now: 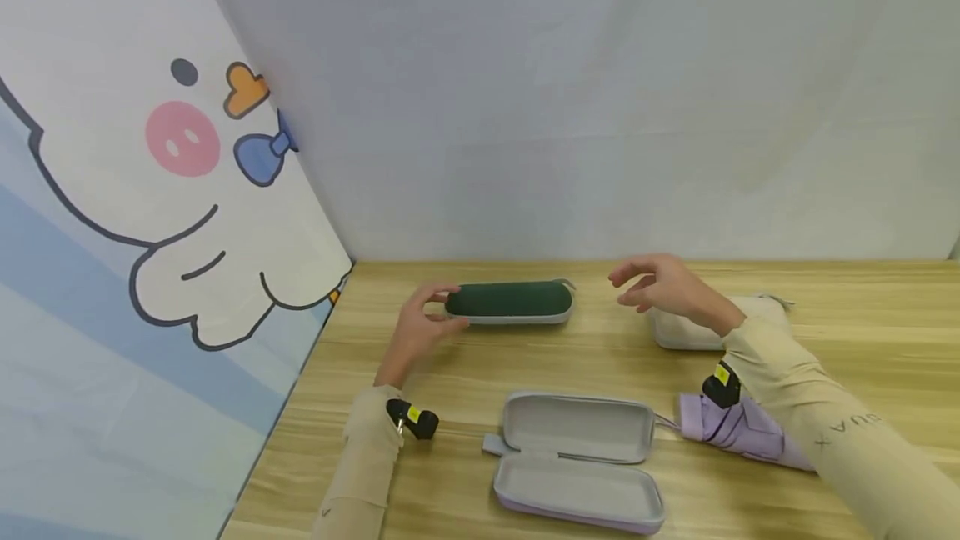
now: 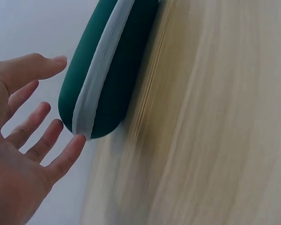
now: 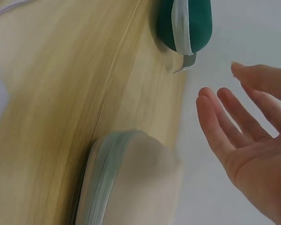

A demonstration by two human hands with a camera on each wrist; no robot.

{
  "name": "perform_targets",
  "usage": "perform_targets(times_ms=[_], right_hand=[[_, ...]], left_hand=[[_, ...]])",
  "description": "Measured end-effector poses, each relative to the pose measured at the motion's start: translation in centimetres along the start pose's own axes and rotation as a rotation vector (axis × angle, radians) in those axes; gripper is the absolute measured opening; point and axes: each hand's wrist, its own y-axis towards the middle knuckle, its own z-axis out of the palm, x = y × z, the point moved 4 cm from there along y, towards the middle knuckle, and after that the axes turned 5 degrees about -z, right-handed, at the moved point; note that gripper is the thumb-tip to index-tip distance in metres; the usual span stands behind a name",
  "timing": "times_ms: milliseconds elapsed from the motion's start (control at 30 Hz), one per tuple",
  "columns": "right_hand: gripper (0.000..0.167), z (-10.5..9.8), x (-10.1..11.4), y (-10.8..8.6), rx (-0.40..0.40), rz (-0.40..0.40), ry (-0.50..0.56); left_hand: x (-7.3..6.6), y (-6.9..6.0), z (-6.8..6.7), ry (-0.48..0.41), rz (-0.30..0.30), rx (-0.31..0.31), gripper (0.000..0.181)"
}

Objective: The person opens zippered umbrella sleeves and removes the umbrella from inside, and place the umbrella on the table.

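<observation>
A closed dark green zippered case point(image 1: 510, 300) with a pale zip band lies near the back of the wooden table. My left hand point(image 1: 422, 327) is at its left end, thumb and fingers spread around that end; in the left wrist view the green case point(image 2: 110, 61) is right by the fingertips, and contact is hard to tell. My right hand point(image 1: 667, 288) hovers to the right of the case, fingers loosely bent, with nothing in it. Beneath and behind that wrist sits a closed cream zippered case point(image 1: 690, 336), partly hidden by the arm.
In front lies an unzipped grey-lined case point(image 1: 577, 432) with a lilac shell, spread flat. Beside it is a folded purple umbrella point(image 1: 750, 432), partly covered by the right sleeve. A white curtain point(image 1: 600, 107) hangs behind the table, and a cartoon-printed cloth point(image 1: 97, 173) hangs at left.
</observation>
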Motion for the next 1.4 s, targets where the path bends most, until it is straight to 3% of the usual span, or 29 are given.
perform_targets(times_ms=[267,467,533,700,833,933,1100,1167,1400], right_hand=[[0.033,1.5,-0.7,2.7,0.029,0.039,0.016],[0.035,3.5,-1.6,4.2,0.049,0.042,0.020],[0.034,4.1,-1.8,4.6,0.039,0.046,0.024],[0.033,5.5,-2.4,5.9,0.002,0.016,0.004],[0.042,6.6,-2.5,6.6,-0.016,-0.075,-0.049],[0.048,7.1,-2.3,6.9,-0.002,-0.145,-0.078],[0.050,7.5,-2.2,7.6,0.038,-0.188,-0.097],[0.050,7.4,-2.2,7.8,0.057,-0.209,-0.093],[0.047,7.2,-2.3,7.8,0.126,-0.132,-0.072]], left_hand=[[1.2,1.6,-0.6,-0.026,-0.015,0.085,0.058],[2.3,2.1,0.2,-0.052,-0.026,0.215,0.066],[2.5,2.2,0.4,-0.093,-0.036,0.225,0.067],[2.7,2.4,0.4,-0.168,-0.041,0.212,0.069],[3.1,2.3,0.4,-0.182,-0.064,0.214,0.070],[3.2,2.1,0.2,-0.178,-0.080,0.215,0.070],[3.3,2.1,-0.3,-0.191,-0.095,0.218,0.071],[2.7,1.9,-0.4,-0.206,-0.099,0.232,0.070],[2.7,1.8,-0.3,-0.219,-0.088,0.205,0.066]])
